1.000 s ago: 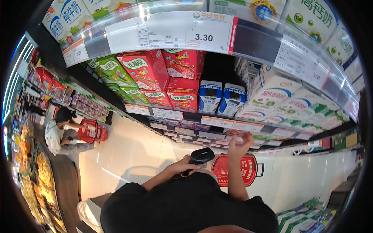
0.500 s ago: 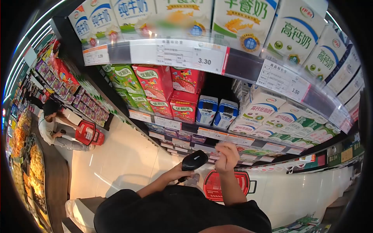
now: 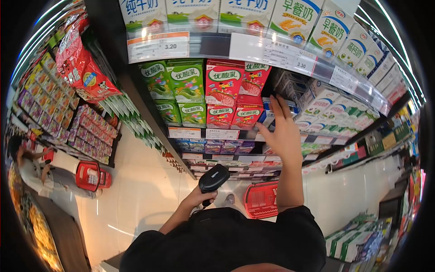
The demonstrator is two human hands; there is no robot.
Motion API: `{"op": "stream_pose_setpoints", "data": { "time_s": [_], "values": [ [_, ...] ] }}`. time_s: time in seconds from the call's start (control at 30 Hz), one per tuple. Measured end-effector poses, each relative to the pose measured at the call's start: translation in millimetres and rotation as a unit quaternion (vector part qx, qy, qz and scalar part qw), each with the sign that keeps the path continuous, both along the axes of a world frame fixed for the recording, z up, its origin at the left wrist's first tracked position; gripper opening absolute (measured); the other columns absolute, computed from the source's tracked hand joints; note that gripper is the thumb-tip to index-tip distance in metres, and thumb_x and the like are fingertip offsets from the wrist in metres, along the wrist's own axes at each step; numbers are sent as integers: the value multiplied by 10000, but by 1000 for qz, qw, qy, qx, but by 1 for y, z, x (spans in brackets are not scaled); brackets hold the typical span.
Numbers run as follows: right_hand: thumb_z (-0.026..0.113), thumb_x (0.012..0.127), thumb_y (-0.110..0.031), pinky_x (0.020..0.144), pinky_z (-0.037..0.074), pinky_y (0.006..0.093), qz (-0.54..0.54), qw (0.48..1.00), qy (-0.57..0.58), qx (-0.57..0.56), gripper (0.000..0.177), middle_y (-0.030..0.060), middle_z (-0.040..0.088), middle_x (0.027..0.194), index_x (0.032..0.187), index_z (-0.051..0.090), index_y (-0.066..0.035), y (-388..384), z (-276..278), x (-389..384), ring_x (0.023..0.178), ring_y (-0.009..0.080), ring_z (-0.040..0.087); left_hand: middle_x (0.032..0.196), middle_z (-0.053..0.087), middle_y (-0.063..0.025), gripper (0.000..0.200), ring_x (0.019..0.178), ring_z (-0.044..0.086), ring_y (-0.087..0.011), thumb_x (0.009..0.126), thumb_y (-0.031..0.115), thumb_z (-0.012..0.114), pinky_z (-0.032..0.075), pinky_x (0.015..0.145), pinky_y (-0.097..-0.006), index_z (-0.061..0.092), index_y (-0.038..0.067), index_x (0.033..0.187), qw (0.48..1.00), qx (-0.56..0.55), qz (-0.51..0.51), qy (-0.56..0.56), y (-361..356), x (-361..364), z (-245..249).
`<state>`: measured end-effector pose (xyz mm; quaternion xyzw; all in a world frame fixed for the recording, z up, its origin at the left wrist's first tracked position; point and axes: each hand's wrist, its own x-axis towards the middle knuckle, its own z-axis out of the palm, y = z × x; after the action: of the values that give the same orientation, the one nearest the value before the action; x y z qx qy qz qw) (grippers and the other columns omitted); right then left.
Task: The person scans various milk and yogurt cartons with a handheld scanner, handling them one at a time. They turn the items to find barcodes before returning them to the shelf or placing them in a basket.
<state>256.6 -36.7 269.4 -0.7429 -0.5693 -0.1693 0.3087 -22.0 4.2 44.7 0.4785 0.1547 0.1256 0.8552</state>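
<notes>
Pale floor (image 3: 147,192) below the shelf (image 3: 248,135), with a basket (image 3: 260,199) partly behind the right forearm (image 3: 290,181). Across the blue cartons (image 3: 268,114), right hand (image 3: 284,131) with fingers spread wide, hiding much of them; cannot tell whether touching. Crowded in by red cartons (image 3: 222,88) on the left, white cartons (image 3: 319,103) on the right. Gripping a scanner (image 3: 214,177) in the left hand (image 3: 201,196), fingers wrapped round it.
</notes>
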Motion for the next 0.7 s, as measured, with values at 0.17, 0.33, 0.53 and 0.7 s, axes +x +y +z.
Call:
{"op": "stream_pose_setpoints", "data": {
  "time_s": [0.17, 0.33, 0.53, 0.7],
  "values": [
    [790, 647, -176, 791, 514, 409, -45, 996, -10, -75, 767, 170, 498, 1309, 1326, 453, -54, 5, 13, 3, 1019, 347, 605, 740, 550, -46, 338, 603, 536, -122, 857, 123, 643, 449, 564, -276, 514, 20, 1152, 998, -54, -11, -35, 15, -25, -9],
    [798, 641, -200, 759, 503, 420, -41, 998, 22, -52, 641, 142, 589, 1155, 1202, 522, -62, 1, 10, 5, 953, 360, 608, 740, 555, -57, 312, 595, 536, -127, 845, 104, 638, 454, 562, -275, 524, 9, 1119, 994, -80, -22, -77, 16, -15, -9],
    [849, 614, -242, 723, 489, 387, -51, 996, 76, 10, 582, 145, 638, 1002, 1072, 554, -36, -37, 5, -2, 898, 314, 640, 673, 545, -82, 463, 537, 522, -157, 815, 215, 685, 434, 539, -294, 466, 4, 1165, 995, -78, -8, -66, 4, 12, 1],
    [851, 645, -259, 904, 501, 447, 153, 834, 352, 395, 687, 106, 567, 1208, 1201, 491, -74, -85, -59, 1, 1059, 288, 601, 692, 540, -73, 475, 544, 513, -152, 815, 226, 690, 419, 540, -297, 462, 7, 1169, 995, -29, -5, -92, -9, 23, 0]
  ]
}}
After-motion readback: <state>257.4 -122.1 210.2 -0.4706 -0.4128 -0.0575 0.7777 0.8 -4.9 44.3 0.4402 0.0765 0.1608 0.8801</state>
